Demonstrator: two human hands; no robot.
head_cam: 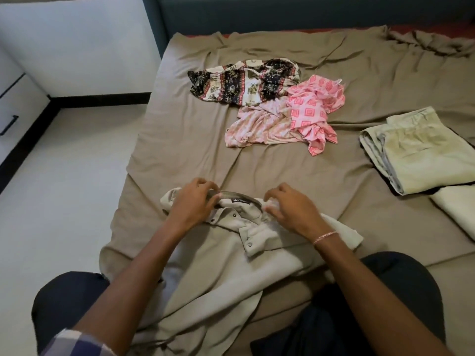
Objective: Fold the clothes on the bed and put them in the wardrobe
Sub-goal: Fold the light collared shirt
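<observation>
Bed point(270, 170), hands point(191, 204) point(290, 211) pinching shirt collar point(241, 196)

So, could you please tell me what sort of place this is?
Most likely a bedroom: there is a wide, wrinkled brown bedsheet, a dark teal padded headboard behind it, and loose patterned garments lying on top.

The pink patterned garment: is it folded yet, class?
No, the pink patterned garment lies crumpled in a loose heap on the brown bed sheet.

Left hand point(191, 204) pinches shirt point(226, 273) collar, right hand point(290, 209) grips other side (buttons face up). Patterned garment point(244, 83), pink clothes point(308, 114) heaped on bed point(180, 150); folded stack point(421, 150) at right.
</observation>
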